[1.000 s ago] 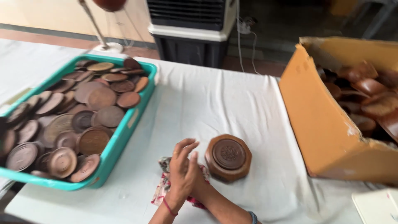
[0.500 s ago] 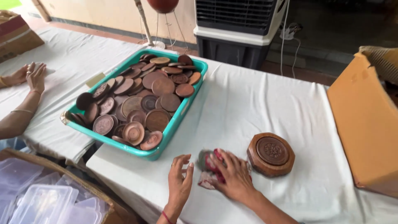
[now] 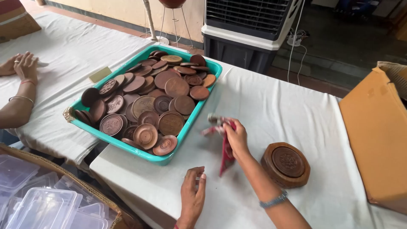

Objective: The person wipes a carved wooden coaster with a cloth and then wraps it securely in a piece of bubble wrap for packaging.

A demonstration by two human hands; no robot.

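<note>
Red cloth (image 3: pixel 226 153) lifted in right hand (image 3: pixel 235 136), beside tray edge (image 3: pixel 196 115)

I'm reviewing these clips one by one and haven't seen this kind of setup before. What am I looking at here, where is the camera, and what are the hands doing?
No machine here: the camera sits on a person's head, looking down at their own bare hands. The right hand holds up a red cloth; the left hand rests open on the white table. Beside them sit a round carved wooden box, a teal tray heaped with wooden discs, and a cardboard box. The arms at far left belong to another person.
</note>
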